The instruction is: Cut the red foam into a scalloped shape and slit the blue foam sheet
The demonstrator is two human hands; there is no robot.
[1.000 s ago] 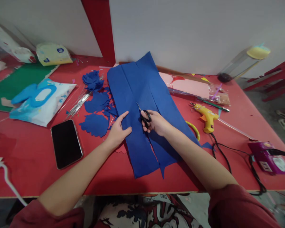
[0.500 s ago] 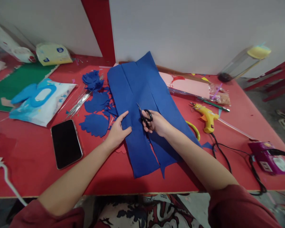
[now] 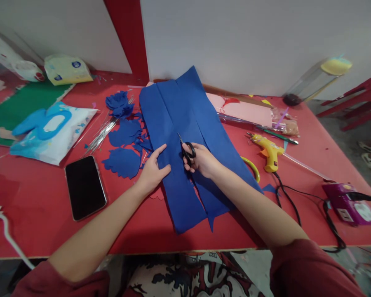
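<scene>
A large blue sheet lies on the red table, with long slits and a cut running up from its near edge. Black-handled scissors are in my right hand, their blades pointing up and left over the sheet, where the cut ends. My left hand rests on the sheet's left edge, thumb and forefinger spread; its other fingers are partly hidden. Left of the sheet lie scalloped blue pieces, small blue scraps and a bundled blue flower shape beside silvery wires.
A black phone and a wipes pack lie on the left. To the right are a yellow glue gun with its cord, a yellow ring handle, a purple box and a green cutter. A clear jar stands tilted behind.
The view has shifted very slightly. Both hands and the scissors keep nearly the same places on the sheet.
</scene>
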